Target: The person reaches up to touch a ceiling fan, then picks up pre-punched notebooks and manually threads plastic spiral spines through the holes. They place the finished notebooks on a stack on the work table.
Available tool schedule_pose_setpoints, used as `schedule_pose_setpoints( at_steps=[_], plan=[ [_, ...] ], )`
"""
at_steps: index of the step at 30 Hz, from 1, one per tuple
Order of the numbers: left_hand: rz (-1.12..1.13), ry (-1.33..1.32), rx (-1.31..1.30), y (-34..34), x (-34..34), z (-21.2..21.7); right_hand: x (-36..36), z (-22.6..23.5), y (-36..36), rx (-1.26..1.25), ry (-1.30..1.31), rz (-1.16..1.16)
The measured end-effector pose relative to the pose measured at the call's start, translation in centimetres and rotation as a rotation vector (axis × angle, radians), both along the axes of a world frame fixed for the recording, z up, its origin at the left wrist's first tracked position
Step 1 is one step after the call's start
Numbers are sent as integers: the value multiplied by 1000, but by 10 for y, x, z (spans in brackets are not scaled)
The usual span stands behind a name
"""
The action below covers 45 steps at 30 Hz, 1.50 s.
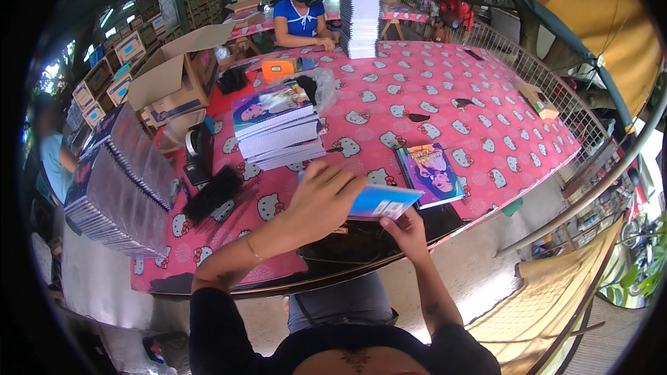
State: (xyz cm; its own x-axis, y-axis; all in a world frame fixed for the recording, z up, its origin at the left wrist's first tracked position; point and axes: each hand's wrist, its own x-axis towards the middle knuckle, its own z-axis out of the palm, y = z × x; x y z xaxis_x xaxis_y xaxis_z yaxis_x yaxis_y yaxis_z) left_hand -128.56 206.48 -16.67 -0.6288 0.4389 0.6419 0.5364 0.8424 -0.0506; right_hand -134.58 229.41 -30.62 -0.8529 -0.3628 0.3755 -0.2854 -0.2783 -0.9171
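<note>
We held a blue-covered book (379,199) above the near edge of the bench (445,76), tilted, with a white patch on its cover facing up. Our left grip (321,196) was bent over the book's left part, touching it; its fingertips were partly hidden, so we could not tell how firmly they were closed. Our right grip (406,232) was closed on the lower edge, near the white patch.

Just beyond, to the right, a spiral notebook (432,175) with a purple illustrated cover lay flat on the pink patterned cloth. Farther up and left we had a fanned pile of notebooks (278,128), and nearer our left forearm a heap of thin black strands (212,196) beside a black device (199,156). Tall rows of bound books (118,198) stood at the left end, near an open cardboard box (177,83). Across from us, a co-worker in a blue top (300,22) sat beside a high stack of notebooks (361,17).
</note>
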Motion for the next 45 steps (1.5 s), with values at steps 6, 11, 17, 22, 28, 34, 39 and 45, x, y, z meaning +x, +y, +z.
schedule_pose_setpoints(
  at_steps=[6,11,17,22,28,34,39,45],
  plan=[
    [280,201,146,-14,34,-92,17,-14,-21,-23,-86,21],
    [337,-342,1143,-25,53,-151,15,-14,-37,76,70,-125],
    [978,-89,157,-201,47,-174,4,-17,-9,111,55,-111],
    [845,55,84,-233,43,-178,1,-25,-9,155,92,-159],
    [813,88,69,-169,51,-115,12,43,0,227,288,-353],
    [249,-169,763,-82,53,-74,42,104,-66,532,882,-272],
    [208,-177,804,-51,59,-72,31,87,-111,685,817,-256],
    [203,-231,880,-49,61,-79,23,70,-111,657,810,-271]
  ],
)
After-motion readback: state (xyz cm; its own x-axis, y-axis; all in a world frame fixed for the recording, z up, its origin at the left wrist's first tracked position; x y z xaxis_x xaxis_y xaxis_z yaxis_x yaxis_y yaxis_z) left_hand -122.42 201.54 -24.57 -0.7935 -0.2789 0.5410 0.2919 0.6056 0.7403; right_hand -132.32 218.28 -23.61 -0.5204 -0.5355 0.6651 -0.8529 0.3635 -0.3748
